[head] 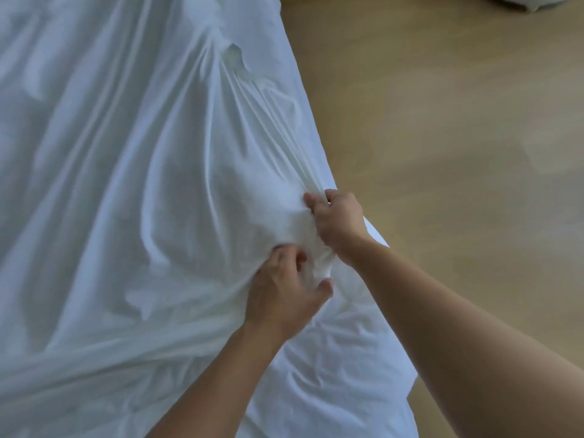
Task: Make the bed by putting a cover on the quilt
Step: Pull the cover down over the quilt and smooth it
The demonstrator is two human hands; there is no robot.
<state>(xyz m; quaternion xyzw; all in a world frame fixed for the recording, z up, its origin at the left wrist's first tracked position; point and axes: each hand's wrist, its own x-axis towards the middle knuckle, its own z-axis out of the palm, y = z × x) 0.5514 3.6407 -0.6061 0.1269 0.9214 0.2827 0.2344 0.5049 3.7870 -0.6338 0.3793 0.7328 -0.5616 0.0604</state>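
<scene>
A white quilt cover (pixel 120 172) lies spread and creased over the bed, filling the left half of the head view. Long folds run from the far end down to a bunched lump at the bed's right edge. My right hand (pixel 339 222) grips that bunched fabric from the right, fingers curled tight into it. Just below and left of it, my left hand (pixel 286 292) holds the same lump, fingers and thumb curled round the cloth. More rumpled white bedding (pixel 341 358), perhaps the quilt, shows under my forearms near the bed's corner.
Light wooden floor (pixel 458 137) runs along the right side of the bed. A pale object (pixel 518 1) sits on the floor at the top right edge, mostly cut off.
</scene>
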